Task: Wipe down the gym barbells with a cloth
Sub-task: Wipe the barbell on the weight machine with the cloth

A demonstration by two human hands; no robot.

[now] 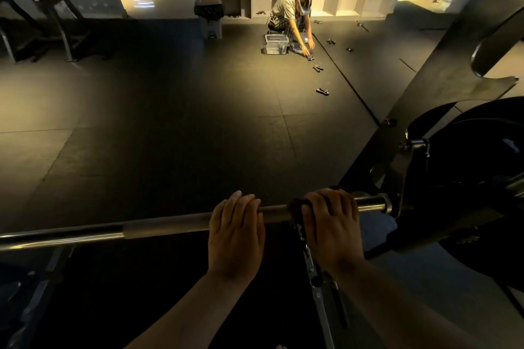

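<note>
My right hand [333, 224] covers most of the cloth [295, 205]; only a dark edge shows. The barbell [170, 222] runs out of view at nine o'clock, the weight plate [487, 187] at three. Small dark pieces [322, 91] on the floor [170, 122] toward one o'clock are too tiny to identify.

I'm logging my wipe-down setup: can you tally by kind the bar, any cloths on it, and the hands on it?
Silver steel barbell: 1
Dark cloth bunched round the bar: 1
Hands gripping the bar: 2, left hand on bare steel, right hand over the cloth
Total: 4
</note>
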